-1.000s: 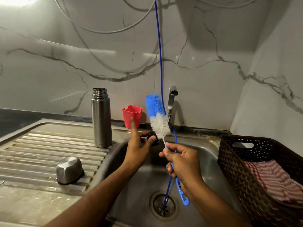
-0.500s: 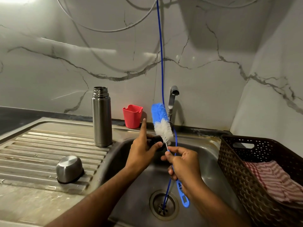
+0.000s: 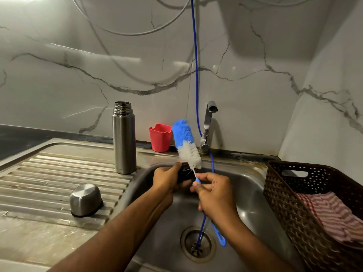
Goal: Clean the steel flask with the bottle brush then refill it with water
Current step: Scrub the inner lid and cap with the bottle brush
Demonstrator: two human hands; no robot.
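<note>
Well left of the fingers, the steel cap (image 3: 85, 200) lies on the drainboard and the open flask (image 3: 124, 138) stands upright, seemingly not yet brushed or refilled. The left hand (image 3: 168, 178) grips a small black part (image 3: 184, 174); just right, the right hand (image 3: 216, 195) pinches the bottle brush (image 3: 186, 144) by its stem, bristles up

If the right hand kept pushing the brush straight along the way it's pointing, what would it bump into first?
The right hand aims the bottle brush up and leftward toward the back wall. The red cup looks closest to that line, though depth is unclear; the brush may pass in front of it.
</note>
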